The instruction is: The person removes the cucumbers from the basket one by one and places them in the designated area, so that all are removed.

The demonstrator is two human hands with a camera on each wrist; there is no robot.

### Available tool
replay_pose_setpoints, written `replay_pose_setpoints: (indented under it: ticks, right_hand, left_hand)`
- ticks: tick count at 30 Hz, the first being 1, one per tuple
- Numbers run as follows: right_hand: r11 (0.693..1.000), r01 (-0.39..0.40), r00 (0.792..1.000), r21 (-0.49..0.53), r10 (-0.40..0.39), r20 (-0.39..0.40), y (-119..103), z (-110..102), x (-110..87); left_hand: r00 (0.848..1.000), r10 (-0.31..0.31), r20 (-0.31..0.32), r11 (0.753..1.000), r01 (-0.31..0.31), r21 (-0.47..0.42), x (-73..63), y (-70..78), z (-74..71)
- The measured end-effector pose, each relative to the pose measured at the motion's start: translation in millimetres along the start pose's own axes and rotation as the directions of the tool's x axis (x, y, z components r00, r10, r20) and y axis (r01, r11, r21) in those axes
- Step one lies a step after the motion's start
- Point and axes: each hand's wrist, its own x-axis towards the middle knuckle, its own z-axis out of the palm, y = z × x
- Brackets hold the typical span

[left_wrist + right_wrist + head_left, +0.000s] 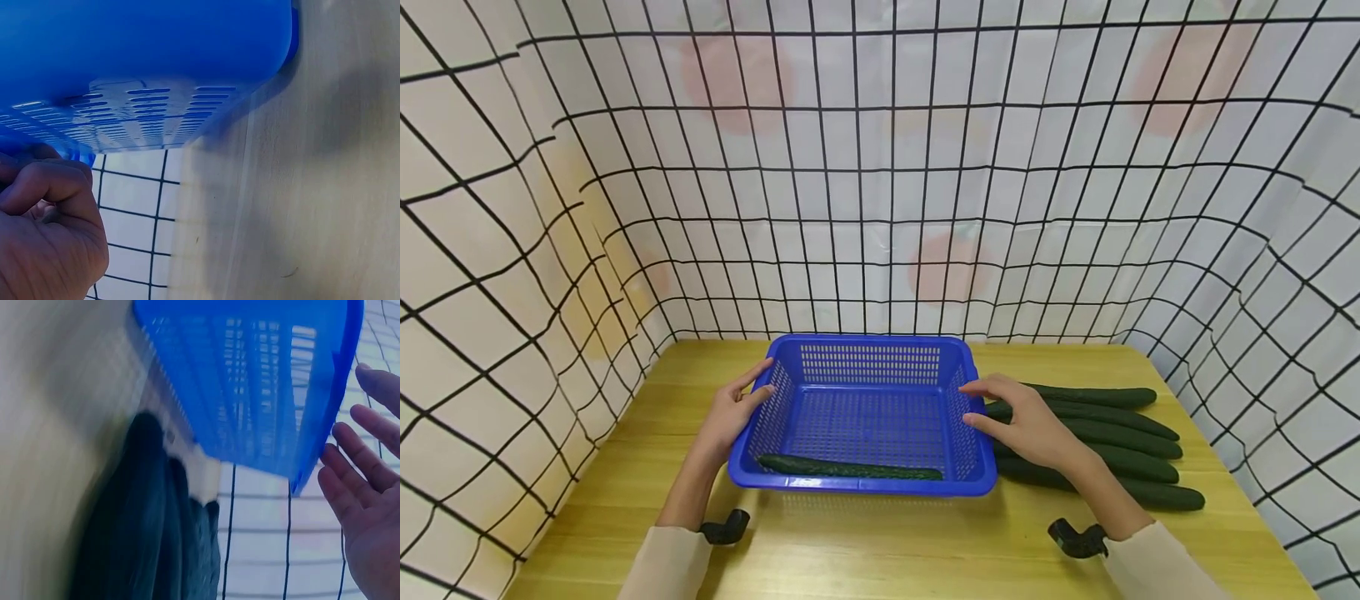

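A blue plastic basket (865,425) with slotted walls stands in front of me on the table. One dark green cucumber (850,468) lies inside it along the near wall. My left hand (728,421) grips the basket's left rim, and its curled fingers show beside the slotted wall in the left wrist view. At the right rim is my right hand (1030,429), thumb and index finger apart around the edge. In the right wrist view its fingers (356,465) are extended and spread, fingertips right at the rim of the basket (250,381).
Several cucumbers (1138,461) lie side by side on the wooden table (880,550), to the right of the basket and partly behind my right hand. A black wire grid (891,171) with white sheeting behind it encloses the table at the back and both sides.
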Motion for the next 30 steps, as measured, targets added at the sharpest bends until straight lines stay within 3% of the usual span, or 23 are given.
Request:
replay_pose_setpoints:
  ticks: [4,13,30]
  right_hand:
    - [0.999,-0.006,0.999,0.045,0.004,0.041,-14.2,10.0,13.1]
    - [0.989,-0.008,0.989,0.15,-0.015,0.15,-42.4,36.3,37.0]
    - [0.985,0.017,0.935,0.171,-0.077,0.346,-66.9,76.3,68.1]
  left_hand:
    - [1.0,0.015,0.0,1.0,-0.015,0.009,2.0,-6.6,-1.7]
    - [1.0,0.006,0.0,1.0,-0.006,0.006,3.1,-6.9,-2.6]
    - [1.0,0.005,0.015,1.0,-0.005,0.002,2.6,-5.9,-2.5]
